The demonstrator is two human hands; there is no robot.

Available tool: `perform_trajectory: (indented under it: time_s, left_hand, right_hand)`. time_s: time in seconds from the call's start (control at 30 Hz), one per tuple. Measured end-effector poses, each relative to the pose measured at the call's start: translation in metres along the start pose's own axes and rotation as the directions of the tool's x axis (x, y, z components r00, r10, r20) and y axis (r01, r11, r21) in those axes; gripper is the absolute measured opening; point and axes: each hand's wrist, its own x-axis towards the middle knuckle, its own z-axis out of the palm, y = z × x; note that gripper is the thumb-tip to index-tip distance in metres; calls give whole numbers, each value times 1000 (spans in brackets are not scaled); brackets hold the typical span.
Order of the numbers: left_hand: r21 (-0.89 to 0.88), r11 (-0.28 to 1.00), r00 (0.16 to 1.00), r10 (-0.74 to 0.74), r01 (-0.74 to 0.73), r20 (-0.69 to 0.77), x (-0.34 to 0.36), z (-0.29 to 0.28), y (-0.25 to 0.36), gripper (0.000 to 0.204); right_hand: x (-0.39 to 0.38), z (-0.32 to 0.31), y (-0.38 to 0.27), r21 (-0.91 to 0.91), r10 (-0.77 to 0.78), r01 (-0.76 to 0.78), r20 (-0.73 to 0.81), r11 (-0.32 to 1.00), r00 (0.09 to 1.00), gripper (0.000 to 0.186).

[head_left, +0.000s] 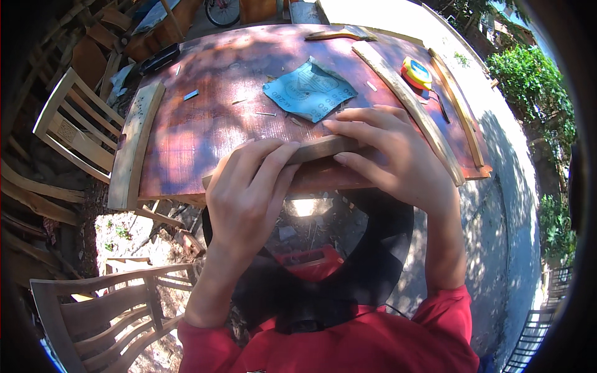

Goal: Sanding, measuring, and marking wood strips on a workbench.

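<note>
We note the wooden bar (322, 149) along the near edge of the table (205, 130), left hand (249, 177) on its left part, right hand (398, 155) at its right. Behind it, mid-table: sandpaper sheet (310, 90), nail (266, 114) just left of the sheet's near corner. On the right side we have the tape measure (416, 73) between two lengths — long wooden strip (407, 109) to its left, edge strip (457, 105) to its right. Wooden slat (339, 35) near the far edge; wooden board (137, 146) along the left edge. Off-table, we log a chair (74, 133) beyond that board, a second chair (106, 309) nearer, lower left — bicycle wheel (222, 11) behind the table.
</note>
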Motion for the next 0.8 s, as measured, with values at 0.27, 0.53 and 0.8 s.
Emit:
perform_trajectory:
  time_s: [0.27, 0.53, 0.8]
  left_hand:
    - [-28, 989, 984, 144, -142, 101, 31, -34, -5, 44]
    - [-110, 988, 943, -64, 106, 327, 26, -46, -25, 45]
    - [-152, 971, 924, -116, 182, 365, 18, -47, -36, 40]
  right_hand:
    - [1, -16, -3, -76, 0, 0, -2, 997, 1000, 38]
    - [-11, -4, 7, 4, 124, -125, 94, 992, 988, 47]
    - [-1, -45, 48, -173, 203, -239, -201, 956, 958, 38]
